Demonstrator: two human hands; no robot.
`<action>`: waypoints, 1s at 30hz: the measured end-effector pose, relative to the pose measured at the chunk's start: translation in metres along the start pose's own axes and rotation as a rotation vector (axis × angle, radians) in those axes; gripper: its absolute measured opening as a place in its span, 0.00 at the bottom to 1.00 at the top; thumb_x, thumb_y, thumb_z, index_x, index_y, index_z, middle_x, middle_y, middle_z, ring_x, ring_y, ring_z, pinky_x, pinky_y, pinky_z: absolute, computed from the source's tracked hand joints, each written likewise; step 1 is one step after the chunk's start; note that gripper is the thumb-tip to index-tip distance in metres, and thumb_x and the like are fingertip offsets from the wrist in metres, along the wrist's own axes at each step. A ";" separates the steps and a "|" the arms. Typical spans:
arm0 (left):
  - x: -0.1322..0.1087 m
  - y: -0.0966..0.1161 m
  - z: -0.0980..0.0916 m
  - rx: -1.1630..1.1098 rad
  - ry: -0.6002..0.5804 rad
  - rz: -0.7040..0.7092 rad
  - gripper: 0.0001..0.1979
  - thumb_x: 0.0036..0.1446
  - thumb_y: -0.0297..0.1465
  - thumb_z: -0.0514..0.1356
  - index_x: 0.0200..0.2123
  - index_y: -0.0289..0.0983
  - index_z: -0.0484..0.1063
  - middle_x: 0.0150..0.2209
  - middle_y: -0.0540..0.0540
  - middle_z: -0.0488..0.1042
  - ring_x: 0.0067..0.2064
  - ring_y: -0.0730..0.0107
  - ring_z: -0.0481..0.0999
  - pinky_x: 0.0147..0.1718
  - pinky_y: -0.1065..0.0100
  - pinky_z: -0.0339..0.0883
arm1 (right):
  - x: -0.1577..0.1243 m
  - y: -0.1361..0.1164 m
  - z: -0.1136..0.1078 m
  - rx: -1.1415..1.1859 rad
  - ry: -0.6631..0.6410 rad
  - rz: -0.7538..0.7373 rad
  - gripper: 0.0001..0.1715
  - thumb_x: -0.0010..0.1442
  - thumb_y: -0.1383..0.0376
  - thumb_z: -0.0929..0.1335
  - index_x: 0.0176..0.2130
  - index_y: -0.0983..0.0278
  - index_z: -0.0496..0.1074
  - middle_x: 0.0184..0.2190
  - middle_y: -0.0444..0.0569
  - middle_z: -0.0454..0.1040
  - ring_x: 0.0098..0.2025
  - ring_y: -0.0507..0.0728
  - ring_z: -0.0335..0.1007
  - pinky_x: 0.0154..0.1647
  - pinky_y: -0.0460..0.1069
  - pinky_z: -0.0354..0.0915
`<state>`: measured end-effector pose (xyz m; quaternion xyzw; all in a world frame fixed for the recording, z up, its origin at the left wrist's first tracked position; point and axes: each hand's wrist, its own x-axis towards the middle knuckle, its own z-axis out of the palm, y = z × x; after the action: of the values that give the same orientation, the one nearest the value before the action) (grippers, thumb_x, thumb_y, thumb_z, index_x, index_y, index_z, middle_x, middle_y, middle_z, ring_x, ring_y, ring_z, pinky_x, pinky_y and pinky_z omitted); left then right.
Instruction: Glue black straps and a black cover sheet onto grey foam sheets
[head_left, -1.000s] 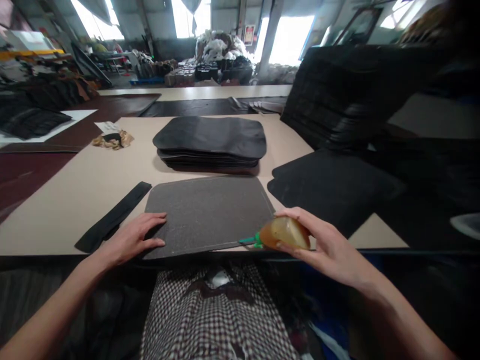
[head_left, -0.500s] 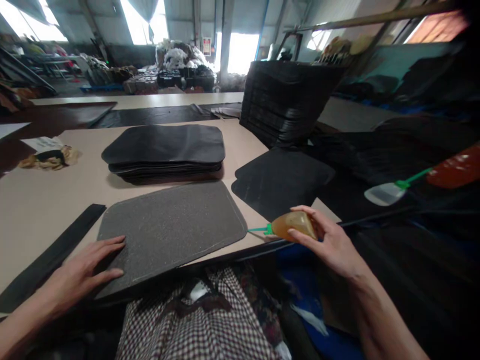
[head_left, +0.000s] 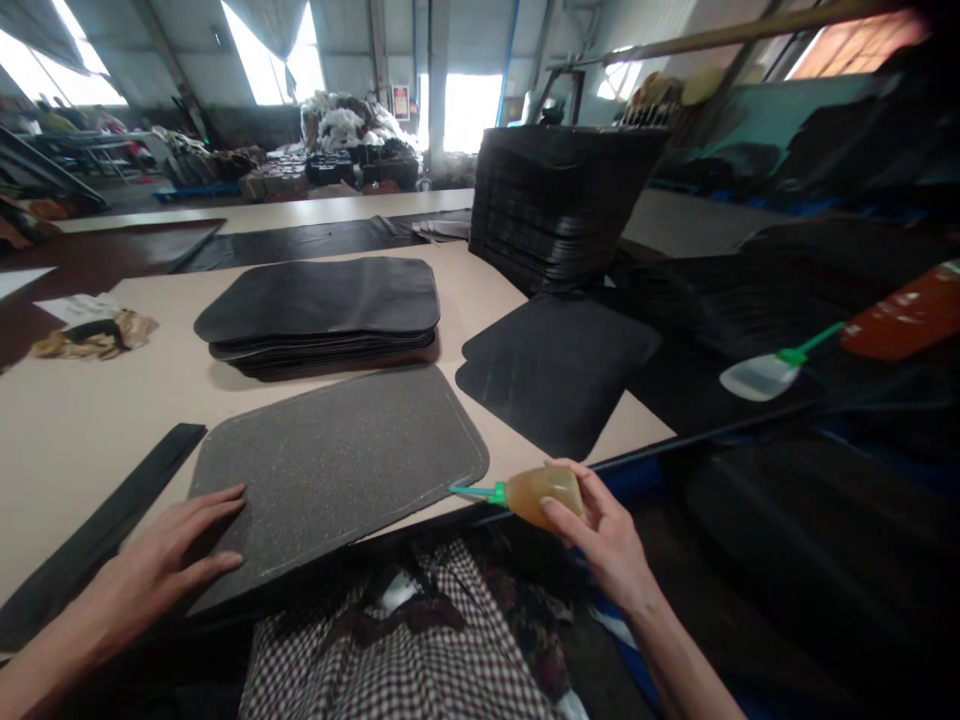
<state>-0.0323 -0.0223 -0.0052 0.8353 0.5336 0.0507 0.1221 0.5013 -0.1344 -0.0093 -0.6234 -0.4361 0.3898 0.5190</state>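
A grey sheet with rounded corners lies flat at the table's front edge, a thin pale line running along its border. My left hand rests on its left end with the fingers stretched out. In my right hand is a squeeze bottle of amber liquid, tilted sideways. Its thin green nozzle points left, the tip at the sheet's front edge near the right corner. Left of the sheet lies a long black strip, partly behind my left hand.
Behind the sheet sits a stack of black rounded pieces. More black pieces lie to the right, before a tall black stack. A white bottle with a green nozzle and a red-orange container are at far right. Crumpled tan scraps lie at left.
My right hand has moved left and nearer with the bottle, so its nozzle tip has gone from the sheet's right corner along the front edge. My left hand stays on the sheet.
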 end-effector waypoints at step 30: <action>0.095 0.130 0.041 0.153 -0.005 0.406 0.27 0.69 0.46 0.51 0.69 0.52 0.55 0.70 0.51 0.56 0.69 0.58 0.60 0.63 0.47 0.62 | 0.058 -0.004 -0.003 0.217 0.333 -0.020 0.37 0.50 0.51 0.78 0.55 0.58 0.69 0.42 0.47 0.74 0.32 0.53 0.68 0.25 0.43 0.65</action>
<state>0.1318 0.0056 -0.0159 0.9326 0.3565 0.0317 0.0471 0.5221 -0.0795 -0.0065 -0.6154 -0.3059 0.3209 0.6517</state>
